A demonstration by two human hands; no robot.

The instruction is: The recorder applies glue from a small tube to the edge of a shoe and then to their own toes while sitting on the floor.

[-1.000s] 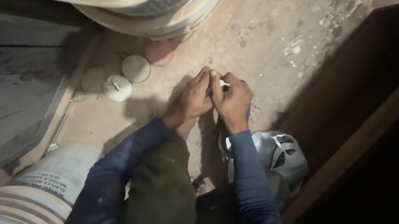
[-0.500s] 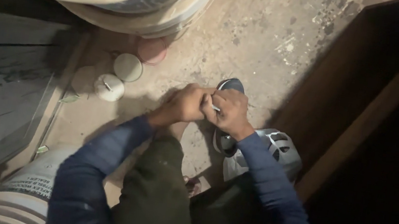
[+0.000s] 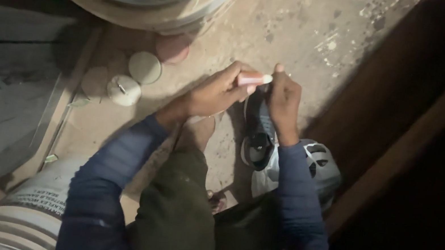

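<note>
I crouch over a dusty floor with both arms in dark blue sleeves. My left hand point(image 3: 216, 93) and my right hand point(image 3: 284, 100) meet on a small pinkish tube with a white tip point(image 3: 254, 79), held level between the fingertips. Directly below the hands a grey and white sneaker point(image 3: 259, 133) lies on the floor. A second sneaker point(image 3: 317, 166) sits by my right forearm. My bare left foot point(image 3: 194, 133) rests under my left wrist.
Several round caps and a small white container point(image 3: 123, 90) lie on the floor to the left. A big bucket rim point(image 3: 151, 15) is at the top, another white pail point(image 3: 22, 210) at the lower left. A dark wooden wall point(image 3: 420, 145) closes the right side.
The view has shifted and both hands rose a little from the sneaker. The pinkish tube now shows plainly between the fingertips; before it was mostly hidden.
</note>
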